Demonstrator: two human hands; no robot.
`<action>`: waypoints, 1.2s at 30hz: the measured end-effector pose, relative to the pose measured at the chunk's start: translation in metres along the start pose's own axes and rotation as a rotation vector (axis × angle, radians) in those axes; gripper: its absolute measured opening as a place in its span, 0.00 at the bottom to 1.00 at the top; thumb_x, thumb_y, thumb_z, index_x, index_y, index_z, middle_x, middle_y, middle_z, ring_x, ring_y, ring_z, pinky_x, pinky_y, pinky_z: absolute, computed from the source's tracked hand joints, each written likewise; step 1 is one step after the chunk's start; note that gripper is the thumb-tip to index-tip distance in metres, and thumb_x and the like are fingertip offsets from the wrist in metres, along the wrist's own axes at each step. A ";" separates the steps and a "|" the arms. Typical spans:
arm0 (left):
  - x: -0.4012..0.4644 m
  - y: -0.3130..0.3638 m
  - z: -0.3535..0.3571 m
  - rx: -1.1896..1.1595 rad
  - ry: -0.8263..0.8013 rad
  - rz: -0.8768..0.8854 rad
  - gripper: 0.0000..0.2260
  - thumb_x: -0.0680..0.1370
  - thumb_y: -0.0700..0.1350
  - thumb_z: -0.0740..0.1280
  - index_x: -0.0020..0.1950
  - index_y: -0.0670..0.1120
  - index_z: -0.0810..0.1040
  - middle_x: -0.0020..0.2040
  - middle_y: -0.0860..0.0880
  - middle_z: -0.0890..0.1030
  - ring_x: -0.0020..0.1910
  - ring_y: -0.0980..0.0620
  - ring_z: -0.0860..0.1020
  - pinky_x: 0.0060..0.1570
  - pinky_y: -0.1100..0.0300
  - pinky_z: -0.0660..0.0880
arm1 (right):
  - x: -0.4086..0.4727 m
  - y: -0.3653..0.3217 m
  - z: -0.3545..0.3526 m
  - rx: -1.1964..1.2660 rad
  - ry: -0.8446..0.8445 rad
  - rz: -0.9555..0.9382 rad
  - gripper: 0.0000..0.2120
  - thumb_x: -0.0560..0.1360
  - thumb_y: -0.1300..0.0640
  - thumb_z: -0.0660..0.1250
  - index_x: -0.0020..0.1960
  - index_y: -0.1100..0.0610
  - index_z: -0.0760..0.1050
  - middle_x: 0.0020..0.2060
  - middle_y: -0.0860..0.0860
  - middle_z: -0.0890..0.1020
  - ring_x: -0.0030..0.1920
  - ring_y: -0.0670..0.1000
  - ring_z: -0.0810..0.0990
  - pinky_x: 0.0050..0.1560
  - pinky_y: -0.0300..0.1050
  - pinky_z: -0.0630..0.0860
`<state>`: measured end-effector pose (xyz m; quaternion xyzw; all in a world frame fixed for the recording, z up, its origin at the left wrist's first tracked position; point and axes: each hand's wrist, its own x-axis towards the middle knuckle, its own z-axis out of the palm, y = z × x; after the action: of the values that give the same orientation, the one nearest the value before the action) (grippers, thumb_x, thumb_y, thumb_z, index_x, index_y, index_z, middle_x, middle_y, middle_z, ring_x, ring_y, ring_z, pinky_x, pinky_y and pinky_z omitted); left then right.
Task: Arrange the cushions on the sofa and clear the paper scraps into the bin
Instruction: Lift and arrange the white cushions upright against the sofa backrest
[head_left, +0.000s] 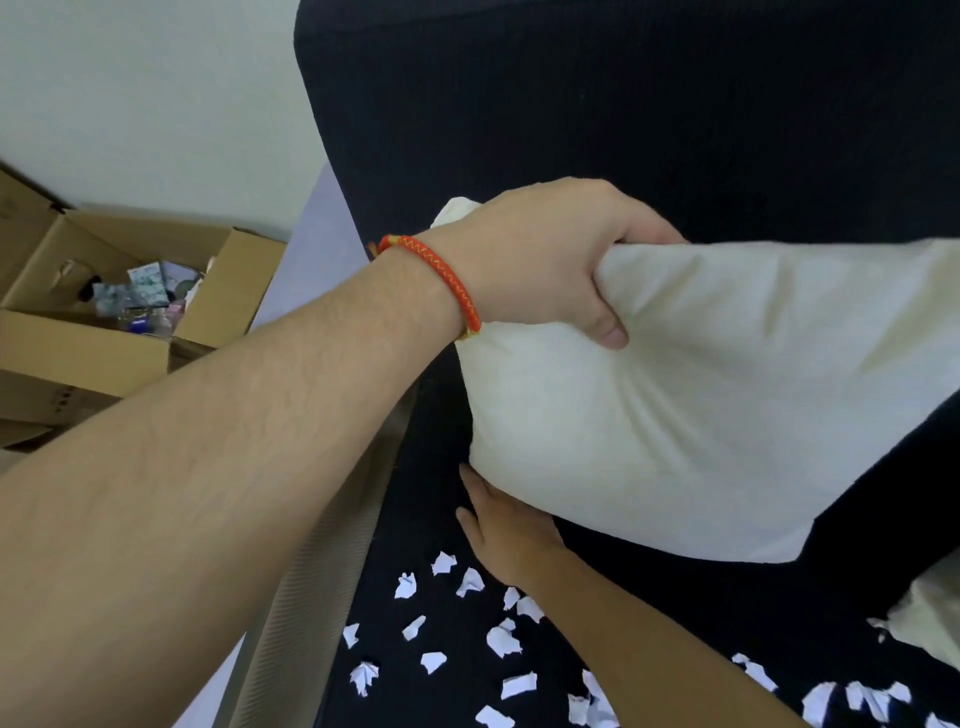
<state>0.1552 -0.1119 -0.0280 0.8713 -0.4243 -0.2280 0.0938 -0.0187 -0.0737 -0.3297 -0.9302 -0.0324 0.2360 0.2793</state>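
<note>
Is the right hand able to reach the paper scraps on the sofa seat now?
Probably yes. The right hand lies flat under the white cushion, and the nearest paper scraps lie uncovered just beside it on the sofa seat; nothing stands between.

Soft even light, wide-angle edge distortion

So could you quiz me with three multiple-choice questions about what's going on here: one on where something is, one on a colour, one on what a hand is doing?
1. Where do the paper scraps lie?
A. in the cardboard box
B. on the dark sofa seat
C. on the cushion

2. What colour is the wristband?
A. green
B. white
C. red-orange

3. What is the left hand doing?
A. pinching the cushion's top edge
B. resting open
C. holding scraps

Answers: B, scraps dot the seat; C, the band is red-orange; A, its fingers bunch the white cushion.
</note>
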 end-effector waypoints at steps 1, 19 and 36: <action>0.001 0.000 -0.001 -0.016 0.003 -0.004 0.24 0.69 0.65 0.79 0.63 0.65 0.79 0.49 0.61 0.84 0.47 0.59 0.83 0.52 0.55 0.82 | -0.001 0.003 0.007 -0.001 -0.004 -0.060 0.30 0.87 0.43 0.47 0.85 0.52 0.49 0.84 0.50 0.55 0.84 0.53 0.54 0.83 0.55 0.54; -0.019 -0.009 0.029 -0.039 -0.047 -0.073 0.27 0.73 0.55 0.79 0.69 0.69 0.77 0.60 0.63 0.83 0.60 0.57 0.80 0.62 0.49 0.77 | -0.112 -0.001 0.037 -0.116 0.177 -0.336 0.26 0.86 0.45 0.53 0.80 0.54 0.66 0.78 0.49 0.71 0.79 0.49 0.68 0.80 0.49 0.60; -0.006 0.101 0.031 0.002 -0.051 -0.022 0.52 0.68 0.53 0.81 0.82 0.67 0.52 0.80 0.59 0.64 0.78 0.53 0.64 0.73 0.47 0.69 | -0.262 0.182 -0.028 -0.101 0.406 0.482 0.26 0.84 0.45 0.54 0.73 0.60 0.75 0.68 0.56 0.80 0.70 0.56 0.78 0.70 0.50 0.76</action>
<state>0.0666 -0.1688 -0.0175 0.8699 -0.4171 -0.2509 0.0793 -0.2506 -0.2917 -0.2964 -0.9519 0.2335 0.1032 0.1695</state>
